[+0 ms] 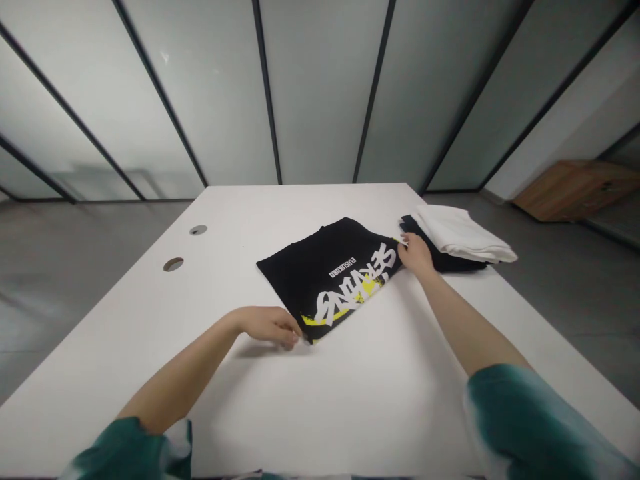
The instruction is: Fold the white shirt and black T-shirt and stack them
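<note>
A folded black T-shirt [325, 267] with white and yellow lettering lies on the white table [350, 400]. My left hand [270, 325] rests at the shirt's near left corner, fingers curled and pinching the edge. My right hand [416, 255] is at the shirt's right corner, fingers closed on the fabric there. Both forearms reach in from green and white sleeves at the bottom.
A folded white garment [463, 233] lies on a folded dark one [450, 261] just right of my right hand. Two round cable holes [173, 264] are in the table at the left. Glass wall panels stand behind; a wooden cabinet [575, 190] is at far right.
</note>
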A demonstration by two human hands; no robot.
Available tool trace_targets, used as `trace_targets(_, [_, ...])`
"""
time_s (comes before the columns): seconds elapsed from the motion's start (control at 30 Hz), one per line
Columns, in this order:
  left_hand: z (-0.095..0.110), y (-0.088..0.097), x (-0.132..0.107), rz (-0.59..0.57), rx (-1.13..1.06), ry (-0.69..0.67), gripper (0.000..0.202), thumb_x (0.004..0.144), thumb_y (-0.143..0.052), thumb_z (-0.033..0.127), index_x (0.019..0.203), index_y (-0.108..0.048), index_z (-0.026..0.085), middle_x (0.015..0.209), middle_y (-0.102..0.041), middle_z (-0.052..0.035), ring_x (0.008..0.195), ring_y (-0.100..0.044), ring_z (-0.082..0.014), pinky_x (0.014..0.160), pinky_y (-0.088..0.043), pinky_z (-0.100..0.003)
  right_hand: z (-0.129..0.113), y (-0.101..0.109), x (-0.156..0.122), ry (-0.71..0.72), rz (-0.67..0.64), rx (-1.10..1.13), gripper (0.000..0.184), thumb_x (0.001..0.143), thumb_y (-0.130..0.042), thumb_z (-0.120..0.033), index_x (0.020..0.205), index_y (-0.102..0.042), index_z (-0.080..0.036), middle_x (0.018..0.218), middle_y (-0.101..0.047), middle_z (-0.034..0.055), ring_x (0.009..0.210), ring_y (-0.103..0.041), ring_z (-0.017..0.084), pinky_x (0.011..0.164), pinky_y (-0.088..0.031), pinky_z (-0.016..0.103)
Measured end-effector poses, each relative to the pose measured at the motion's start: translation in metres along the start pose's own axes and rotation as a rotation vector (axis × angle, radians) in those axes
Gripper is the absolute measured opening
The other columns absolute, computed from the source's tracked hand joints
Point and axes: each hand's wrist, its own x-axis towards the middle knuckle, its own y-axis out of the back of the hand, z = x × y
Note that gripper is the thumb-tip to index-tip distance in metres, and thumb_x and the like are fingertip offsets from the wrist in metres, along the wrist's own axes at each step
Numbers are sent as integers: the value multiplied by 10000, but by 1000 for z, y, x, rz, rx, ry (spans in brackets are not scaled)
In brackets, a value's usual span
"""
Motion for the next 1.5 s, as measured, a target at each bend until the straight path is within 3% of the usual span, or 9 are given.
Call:
trace_targets(0.07, [4, 13, 14, 33, -29, -31, 404, 812, -620, 492, 1086, -710, 209, 918, -739, -68, 788, -669, -210, 688, -512, -302, -5, 6, -8, -43, 60, -17, 394, 835, -489, -289, 1157, -626, -108, 1095, -684, 187, 1007, -628, 314, 838, -470, 394])
trace_targets(0.2, [-10, 68, 69, 694, 234, -12, 372, 877, -505, 398, 1126, -671, 178, 1034, -720, -96, 919, -662, -239, 836, -515, -357, -18, 20, -50, -138, -154, -99, 315, 902, -455, -393, 957, -685, -185, 894, -721, 127, 851, -658, 278, 705, -461, 346])
trace_targets(0.27, [-18, 93, 102, 874, 431, 92, 370, 888, -476, 326, 1147, -667, 143, 1117, -696, -140, 1037, -635, -278, 938, -479, -398, -26, 26, -76, -135, -327, -166, 361, 922, -445, -451, 820, -688, -205, 839, -720, 122, 800, -660, 268, 655, -437, 331])
trace_targets(0.5, [-15, 121, 181, 937, 706, 451, 537, 940, -423, 481, 1254, -593, 81, 1349, -542, -243, 1258, -487, -368, 1004, -426, -471, -66, 27, -130, -115, -463, -112, 409, 957, -427, -470, 824, -696, -192, 937, -720, 108, 866, -648, 246, 703, -405, 320])
trace_targets(0.7, [-9, 120, 204, 947, 640, 486, 450, 909, -500, 390, 1227, -587, 84, 1356, -526, -251, 1284, -466, -359, 1016, -415, -442, -81, 17, -135, -172, -391, -137, 309, 935, -476, -396, 867, -694, -189, 1005, -686, 119, 985, -599, 283, 822, -396, 379])
trace_targets(0.87, [-4, 130, 206, 932, 469, 408, 331, 880, -529, 278, 1146, -620, 104, 1300, -588, -240, 1256, -517, -356, 1008, -415, -441, -78, 9, -138, -215, -328, 109, 158, 885, -509, -294, 824, -617, -197, 917, -688, 99, 905, -619, 262, 810, -440, 391])
trace_targets(1.1, [2, 149, 165, 1017, 61, 212, 379, 793, -642, 308, 1127, -613, 131, 895, -713, -101, 837, -678, -236, 719, -502, -313, -73, 26, -124, -500, -32, 1143, 274, 745, -694, -443, 796, -542, -220, 730, -685, 17, 683, -657, 192, 686, -555, 357])
trace_targets(1.3, [31, 155, 93, 955, -357, -372, 516, 733, -700, 370, 1199, -591, 178, 739, -624, 1, 681, -609, -152, 680, -484, -291, -70, 72, -72, -311, 303, 1244, 231, 700, -757, -347, 787, -595, -208, 734, -649, -18, 685, -634, 144, 652, -550, 295])
trace_targets(1.5, [55, 176, 72, 1014, -324, -430, 301, 703, -729, 373, 902, -662, 157, 743, -629, -15, 698, -601, -154, 685, -475, -289, -78, 72, -5, -227, 343, 1135, 179, 715, -723, -287, 792, -582, -206, 721, -637, -11, 674, -633, 155, 609, -548, 293])
